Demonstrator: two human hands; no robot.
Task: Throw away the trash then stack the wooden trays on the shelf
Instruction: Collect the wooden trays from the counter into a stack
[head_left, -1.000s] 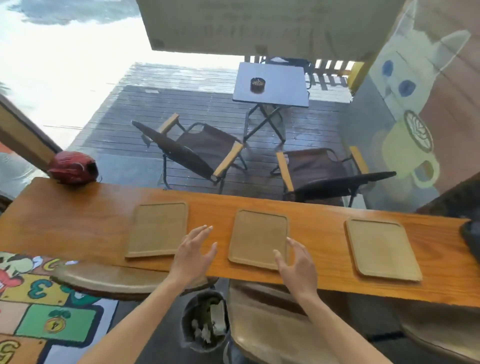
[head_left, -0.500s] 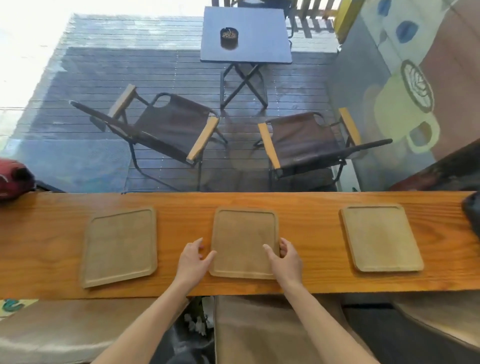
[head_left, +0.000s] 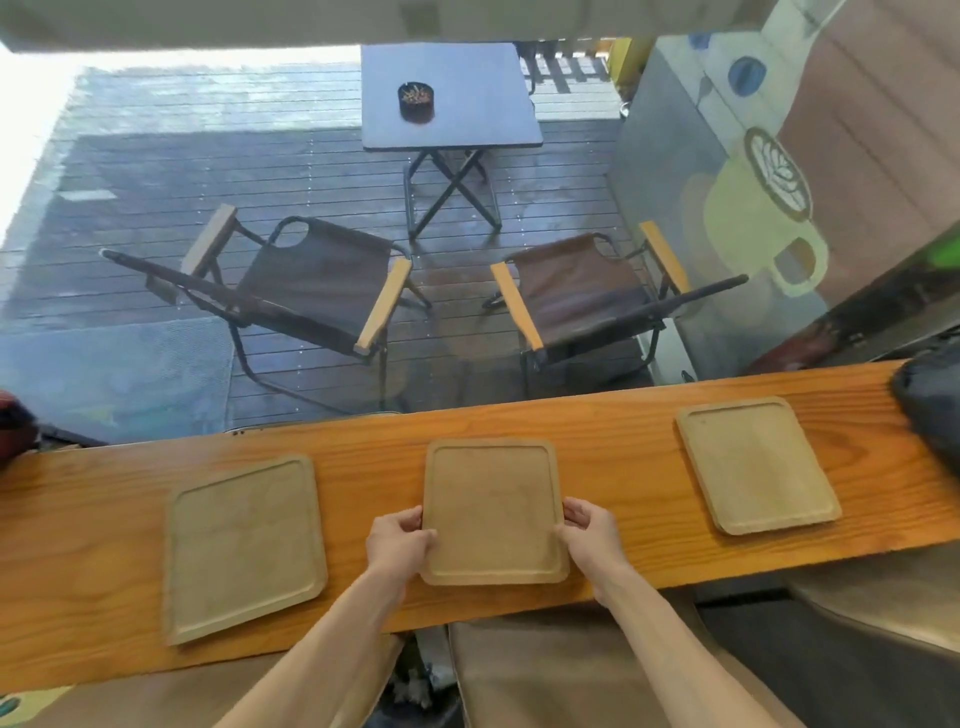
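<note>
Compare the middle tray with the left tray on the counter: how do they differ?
The middle tray is gripped at its side edges by the left hand and right hand; the left tray lies untouched. The middle tray sits square to the counter; the left tray is skewed, one corner near the front edge. Both are empty, tan, rounded-corner wooden trays.

Three wooden trays lie in a row on the long table (head_left: 623, 436): the left tray (head_left: 241, 545), the middle tray (head_left: 493, 512) and the right tray (head_left: 756, 462). Two hands are in view, the left hand (head_left: 400, 543) and the right hand (head_left: 592, 535). Beyond the glass stand two folding chairs, the left chair (head_left: 311, 280) and the right chair (head_left: 582, 291), and one small dark table (head_left: 467, 114) carrying one ashtray (head_left: 415, 101). One coffee cup (head_left: 748, 208) is painted on the wall.
</note>
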